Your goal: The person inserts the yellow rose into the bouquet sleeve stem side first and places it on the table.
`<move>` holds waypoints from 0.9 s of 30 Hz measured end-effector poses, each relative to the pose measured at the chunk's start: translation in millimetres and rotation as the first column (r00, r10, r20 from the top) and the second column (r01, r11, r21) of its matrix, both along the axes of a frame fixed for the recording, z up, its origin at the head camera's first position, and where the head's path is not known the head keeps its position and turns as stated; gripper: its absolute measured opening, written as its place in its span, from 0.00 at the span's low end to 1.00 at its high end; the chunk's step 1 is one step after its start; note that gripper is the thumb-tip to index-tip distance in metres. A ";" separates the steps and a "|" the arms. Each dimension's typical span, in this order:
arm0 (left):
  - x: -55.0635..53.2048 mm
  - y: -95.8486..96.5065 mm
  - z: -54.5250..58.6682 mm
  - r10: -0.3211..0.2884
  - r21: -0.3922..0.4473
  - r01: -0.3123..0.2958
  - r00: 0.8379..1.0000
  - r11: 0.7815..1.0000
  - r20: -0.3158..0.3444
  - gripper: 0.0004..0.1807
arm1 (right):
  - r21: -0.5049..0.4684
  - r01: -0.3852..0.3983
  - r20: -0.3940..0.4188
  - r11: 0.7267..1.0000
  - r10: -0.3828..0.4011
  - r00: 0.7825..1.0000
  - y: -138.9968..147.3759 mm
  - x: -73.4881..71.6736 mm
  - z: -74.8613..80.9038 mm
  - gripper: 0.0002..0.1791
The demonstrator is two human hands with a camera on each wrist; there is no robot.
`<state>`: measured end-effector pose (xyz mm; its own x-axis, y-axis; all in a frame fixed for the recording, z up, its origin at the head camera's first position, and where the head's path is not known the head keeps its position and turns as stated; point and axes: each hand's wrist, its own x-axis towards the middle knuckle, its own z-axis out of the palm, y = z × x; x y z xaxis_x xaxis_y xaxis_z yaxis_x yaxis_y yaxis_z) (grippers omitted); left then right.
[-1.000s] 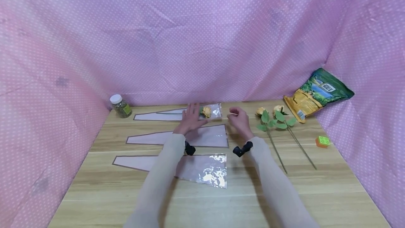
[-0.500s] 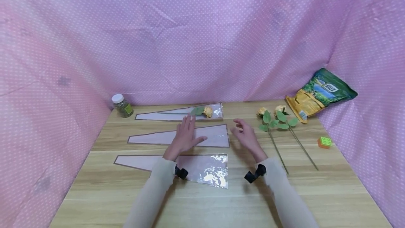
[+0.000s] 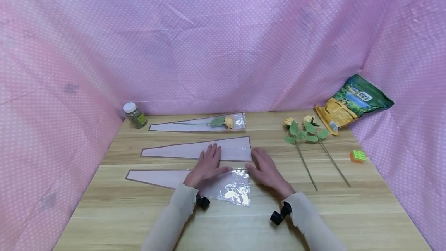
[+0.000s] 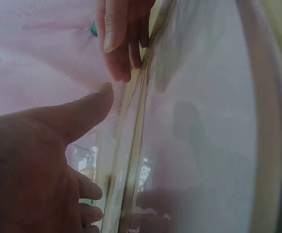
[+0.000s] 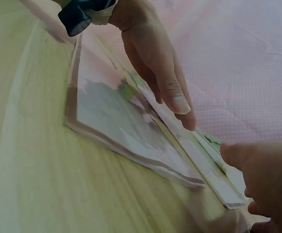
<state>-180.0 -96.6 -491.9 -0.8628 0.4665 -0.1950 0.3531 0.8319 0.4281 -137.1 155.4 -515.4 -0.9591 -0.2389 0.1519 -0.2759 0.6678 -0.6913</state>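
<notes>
Backdrop cloth (image 3: 223, 42) pink, white dots. Table (image 3: 348, 212) light wood grain. Sleeves (image 3: 196, 152) clear, brown-edged. Roses (image 3: 296, 122) pale yellow, green leaves. Snack bag (image 3: 352, 104) green and yellow. Jar (image 3: 133, 116) white-lidded, green label. Block (image 3: 357, 156) orange, green top.

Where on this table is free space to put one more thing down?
Bare wood lies along the near edge, below the nearest plastic sleeve, and at the right between the loose roses and the green block. The middle is crowded: three sleeves and both hands.
</notes>
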 end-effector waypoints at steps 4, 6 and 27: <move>2.1 1.6 -3.6 -0.002 -0.004 0.003 1.000 1.000 0.012 0.55 | 0.079 -0.001 0.013 0.997 0.000 1.000 -3.9 1.6 -0.8 0.37; 2.7 2.3 -5.9 0.000 -0.019 0.001 1.000 1.000 0.012 0.55 | 0.123 0.003 0.036 0.992 -0.008 0.999 -5.7 2.1 -0.8 0.38; 6.6 9.1 -7.6 -0.002 -0.052 0.002 1.000 0.999 -0.007 0.57 | 0.097 0.043 0.152 0.994 -0.058 0.987 -16.2 0.5 0.8 0.40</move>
